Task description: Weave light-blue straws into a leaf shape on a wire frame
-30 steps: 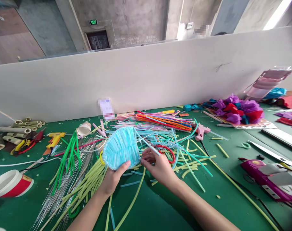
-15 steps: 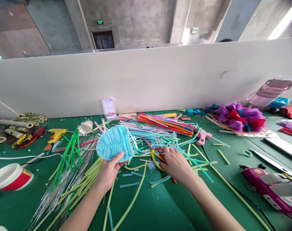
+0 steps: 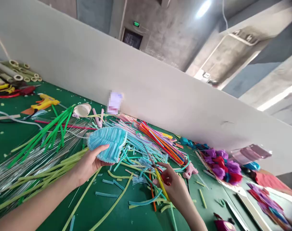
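My left hand (image 3: 89, 165) is closed on a light blue, rounded panel of fuzzy pipe cleaners (image 3: 109, 139), its thumb on the near face and the fingers mostly hidden beneath. Loose blue ends hang from the panel's right edge. In my right hand (image 3: 173, 184) is a pair of scissors (image 3: 161, 182) with yellow and red handles; the blades point up and to the left, toward the pile. Beneath and between my hands lie blue and teal pipe cleaners (image 3: 136, 133), with short blue offcuts (image 3: 106, 194) nearer me.
A bundle of orange and purple pipe cleaners (image 3: 160, 141) lies behind the scissors. Green strips (image 3: 61, 128), thin wires and a yellow glue gun (image 3: 45, 102) are at left. A pink glue gun (image 3: 190, 170) and purple-red paper flowers (image 3: 222, 165) are at right. A pale partition (image 3: 146, 93) stands behind.
My right hand has picked the scissors up from among the pipe cleaners. My left hand still holds the blue panel, now turned at a different angle. The whole view has tilted.
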A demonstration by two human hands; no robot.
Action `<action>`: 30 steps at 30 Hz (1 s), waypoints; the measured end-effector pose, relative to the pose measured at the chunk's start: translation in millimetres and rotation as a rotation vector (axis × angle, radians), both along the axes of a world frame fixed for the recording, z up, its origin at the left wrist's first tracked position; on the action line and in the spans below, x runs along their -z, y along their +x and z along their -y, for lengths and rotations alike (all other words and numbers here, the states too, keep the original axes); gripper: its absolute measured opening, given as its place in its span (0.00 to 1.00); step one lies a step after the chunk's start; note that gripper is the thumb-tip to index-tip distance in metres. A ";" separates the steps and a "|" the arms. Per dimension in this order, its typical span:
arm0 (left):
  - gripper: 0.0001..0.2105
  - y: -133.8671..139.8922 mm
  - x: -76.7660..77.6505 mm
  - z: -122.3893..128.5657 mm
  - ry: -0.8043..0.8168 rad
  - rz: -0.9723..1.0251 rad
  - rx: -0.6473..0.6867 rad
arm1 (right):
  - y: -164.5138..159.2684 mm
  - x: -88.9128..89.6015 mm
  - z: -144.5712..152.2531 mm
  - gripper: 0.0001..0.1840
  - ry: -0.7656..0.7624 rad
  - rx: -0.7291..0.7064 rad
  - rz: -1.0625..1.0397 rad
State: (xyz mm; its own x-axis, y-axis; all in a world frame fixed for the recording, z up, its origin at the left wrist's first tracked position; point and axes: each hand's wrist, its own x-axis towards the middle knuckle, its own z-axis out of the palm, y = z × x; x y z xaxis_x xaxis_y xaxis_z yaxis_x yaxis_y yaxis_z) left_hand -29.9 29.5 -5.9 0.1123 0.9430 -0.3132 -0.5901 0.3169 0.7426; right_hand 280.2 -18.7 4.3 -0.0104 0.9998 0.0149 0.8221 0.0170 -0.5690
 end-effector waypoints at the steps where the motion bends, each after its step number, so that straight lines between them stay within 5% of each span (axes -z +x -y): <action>1: 0.14 -1.4 -0.4 -0.8 -0.010 0.011 0.009 | 5.3 0.2 3.0 0.27 -0.017 -0.004 -0.085; 6: 0.14 -4.7 3.0 -6.2 -0.057 0.095 -0.060 | 31.2 17.1 10.7 0.32 0.078 0.118 -0.391; 12: 0.15 -6.7 6.2 -13.5 -0.036 0.116 -0.118 | 51.8 29.3 -14.3 0.27 0.236 0.326 -0.391; 16: 0.14 -6.2 9.2 -16.0 -0.022 0.046 -0.097 | 23.2 2.5 14.6 0.31 0.353 0.066 -0.076; 21: 0.15 -6.0 12.1 -12.9 -0.011 -0.078 -0.027 | -31.7 -29.7 39.8 0.20 0.260 -0.353 0.167; 23: 0.16 -5.9 13.1 -10.8 0.005 -0.135 0.000 | -46.8 -29.4 32.2 0.19 0.224 -0.453 0.178; 30: 0.16 -4.8 18.9 -7.0 0.080 -0.214 -0.025 | -73.1 -8.0 7.2 0.18 0.195 -0.425 0.192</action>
